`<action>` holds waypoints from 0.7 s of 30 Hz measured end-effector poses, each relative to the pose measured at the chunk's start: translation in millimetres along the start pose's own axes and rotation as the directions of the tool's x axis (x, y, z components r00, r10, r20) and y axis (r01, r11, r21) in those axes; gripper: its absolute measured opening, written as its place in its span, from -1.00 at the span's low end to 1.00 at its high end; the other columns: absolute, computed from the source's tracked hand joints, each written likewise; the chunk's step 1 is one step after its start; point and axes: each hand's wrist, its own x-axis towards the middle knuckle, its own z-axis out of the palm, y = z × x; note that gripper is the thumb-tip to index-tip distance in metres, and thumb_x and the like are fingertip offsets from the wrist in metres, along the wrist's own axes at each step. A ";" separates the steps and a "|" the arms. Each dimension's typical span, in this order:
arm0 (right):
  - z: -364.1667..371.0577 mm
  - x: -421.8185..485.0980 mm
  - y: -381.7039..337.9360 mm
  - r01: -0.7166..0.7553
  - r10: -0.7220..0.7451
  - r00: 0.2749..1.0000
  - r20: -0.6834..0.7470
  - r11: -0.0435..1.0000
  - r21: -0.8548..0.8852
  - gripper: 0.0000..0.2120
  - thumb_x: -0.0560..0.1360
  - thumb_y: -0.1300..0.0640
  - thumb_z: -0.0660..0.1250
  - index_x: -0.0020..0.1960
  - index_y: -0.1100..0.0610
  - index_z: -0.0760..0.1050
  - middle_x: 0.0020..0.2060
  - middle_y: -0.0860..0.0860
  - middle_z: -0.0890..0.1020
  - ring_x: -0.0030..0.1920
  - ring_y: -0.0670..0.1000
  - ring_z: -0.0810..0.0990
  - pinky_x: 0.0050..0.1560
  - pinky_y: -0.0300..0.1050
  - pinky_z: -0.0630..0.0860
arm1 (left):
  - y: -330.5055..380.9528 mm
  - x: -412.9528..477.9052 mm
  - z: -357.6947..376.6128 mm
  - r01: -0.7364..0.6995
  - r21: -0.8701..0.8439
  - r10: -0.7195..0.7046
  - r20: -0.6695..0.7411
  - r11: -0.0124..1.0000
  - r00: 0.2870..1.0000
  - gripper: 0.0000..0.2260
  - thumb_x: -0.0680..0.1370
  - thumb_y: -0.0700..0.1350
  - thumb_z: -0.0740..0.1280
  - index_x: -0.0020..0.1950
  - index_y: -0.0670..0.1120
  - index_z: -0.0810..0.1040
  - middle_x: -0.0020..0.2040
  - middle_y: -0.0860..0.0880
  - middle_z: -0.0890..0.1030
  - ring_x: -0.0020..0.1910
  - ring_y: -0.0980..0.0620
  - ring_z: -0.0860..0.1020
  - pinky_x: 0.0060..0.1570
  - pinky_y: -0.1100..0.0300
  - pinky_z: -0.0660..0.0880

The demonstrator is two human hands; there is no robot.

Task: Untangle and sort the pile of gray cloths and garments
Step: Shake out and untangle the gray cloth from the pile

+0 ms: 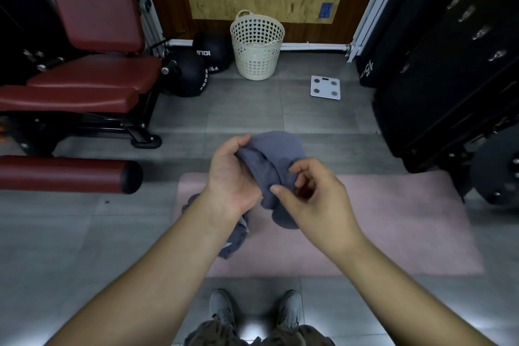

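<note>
Floor (70, 233) is carrying a pink mat (393, 219). Cream basket (257, 45) is standing well apart at the far wall, possibly the sort target, can't confirm. Rest of the gray pile (236, 236) is lying near the mat's left edge, partly hidden under the left forearm.

Gray cloth (269, 157) is hanging above the mat's far-left part, bunched, tail drooping toward the mat. Can't tell if it's touching the pile.

Left hand (233, 174): grip is wrapping the upper bunch, fingers curling over the top. Right hand (317, 196): grip is narrow, thumb and forefinger pinching a lower fold.

My read: they're freeing this one piece from the tangle.

Doing it well:
- left anchoring the bunch
- right walking along the hem, finding a corner
- then spreading the hands apart slowly, shaking lightly if it's snagging
- watching that the tail isn't dragging other pieces up
</note>
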 end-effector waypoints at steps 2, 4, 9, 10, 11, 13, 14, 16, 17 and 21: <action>0.7 4.1 -2.3 0.027 -0.028 0.999 -0.033 0.999 -0.035 -0.70 0.36 0.04 0.59 -0.01 -0.05 0.52 -0.18 -0.12 0.49 -0.16 -0.12 0.52 -0.14 -0.36 0.43 | -4.5 -3.3 1.0 0.017 0.038 -0.018 0.024 0.999 1.000 -0.64 0.59 -0.09 0.26 0.23 -0.34 0.54 0.12 -0.29 0.64 0.17 -0.22 0.62 0.38 -0.09 0.42; 0.2 7.7 -2.9 0.022 -0.024 0.999 -0.042 0.999 -0.047 -0.73 0.38 0.06 0.58 -0.03 -0.07 0.53 -0.15 -0.13 0.48 -0.13 -0.16 0.51 -0.12 -0.42 0.40 | -11.2 -7.4 3.3 0.044 0.090 -0.048 0.038 0.995 0.998 -0.60 0.62 -0.13 0.25 0.34 -0.39 0.46 0.18 -0.34 0.61 0.22 -0.24 0.60 0.35 -0.09 0.45; -4.5 15.8 6.7 -0.096 0.094 0.995 0.022 0.989 0.115 -0.86 0.48 0.21 0.48 -0.18 0.02 0.59 -0.17 0.02 0.58 -0.23 -0.10 0.54 -0.16 -0.34 0.43 | -23.3 -14.8 -0.2 0.110 0.126 -0.109 -0.015 0.986 0.994 -0.63 0.67 -0.18 0.20 0.39 -0.37 0.44 0.24 -0.33 0.60 0.33 -0.22 0.53 0.37 -0.01 0.42; -6.3 15.8 7.5 -0.105 0.101 0.994 0.034 0.987 0.119 -0.86 0.50 0.22 0.46 -0.19 0.05 0.59 -0.17 0.04 0.60 -0.23 -0.11 0.55 -0.17 -0.34 0.43 | -25.1 -15.7 -2.3 0.119 0.131 -0.117 -0.019 0.984 0.993 -0.64 0.66 -0.17 0.21 0.40 -0.34 0.46 0.28 -0.31 0.58 0.36 -0.20 0.51 0.39 0.01 0.41; -8.5 14.9 6.4 -0.110 0.105 0.993 0.048 0.986 0.122 -0.86 0.52 0.23 0.44 -0.19 0.07 0.57 -0.18 0.05 0.60 -0.24 -0.12 0.54 -0.19 -0.35 0.43 | -27.0 -16.4 -4.7 0.116 0.153 -0.114 -0.019 0.982 0.993 -0.66 0.66 -0.16 0.21 0.38 -0.30 0.50 0.29 -0.29 0.58 0.36 -0.18 0.52 0.38 0.01 0.41; -11.5 14.4 5.6 -0.139 0.128 0.989 0.076 0.977 0.164 -0.86 0.56 0.21 0.39 -0.17 0.09 0.54 -0.22 0.07 0.61 -0.27 -0.12 0.50 -0.23 -0.34 0.44 | -31.4 -16.9 -9.2 0.082 0.213 -0.085 0.004 0.974 0.996 -0.69 0.67 -0.16 0.20 0.33 -0.25 0.55 0.26 -0.26 0.61 0.33 -0.16 0.55 0.36 0.01 0.43; -13.1 15.1 5.8 -0.159 0.146 0.986 0.082 0.969 0.188 -0.87 0.57 0.20 0.37 -0.15 0.09 0.53 -0.24 0.07 0.60 -0.29 -0.11 0.48 -0.24 -0.32 0.44 | -32.9 -17.2 -10.6 0.042 0.250 -0.047 0.013 0.967 0.999 -0.71 0.67 -0.18 0.19 0.32 -0.23 0.56 0.24 -0.24 0.63 0.30 -0.16 0.57 0.32 0.02 0.47; -17.7 18.6 6.7 -0.176 0.164 0.984 0.074 0.959 0.222 -0.88 0.59 0.18 0.35 -0.13 0.08 0.51 -0.26 0.10 0.57 -0.28 -0.08 0.46 -0.20 -0.19 0.46 | -34.6 -16.9 -15.2 -0.063 0.368 0.052 0.039 0.928 0.998 -0.72 0.65 -0.27 0.19 0.31 -0.18 0.56 0.17 -0.19 0.67 0.22 -0.15 0.62 0.15 0.07 0.56; -20.7 20.9 6.5 -0.169 0.157 0.985 0.068 0.957 0.237 -0.88 0.59 0.18 0.35 -0.12 0.08 0.51 -0.25 0.12 0.57 -0.27 -0.06 0.47 -0.19 -0.13 0.47 | -34.2 -17.4 -16.9 -0.100 0.434 0.084 0.057 0.895 0.995 -0.70 0.64 -0.31 0.18 0.32 -0.16 0.55 0.16 -0.18 0.68 0.19 -0.12 0.64 0.09 0.09 0.58; -31.8 24.8 -3.8 -0.120 0.097 0.990 0.100 0.958 0.260 -0.91 0.59 0.20 0.36 -0.09 0.10 0.56 -0.20 0.14 0.63 -0.23 -0.09 0.55 -0.16 -0.17 0.54 | -33.7 -20.4 -19.2 -0.123 0.575 0.077 0.104 0.809 0.992 -0.63 0.62 -0.38 0.16 0.33 -0.11 0.56 0.20 -0.13 0.67 0.21 -0.09 0.63 0.22 0.02 0.54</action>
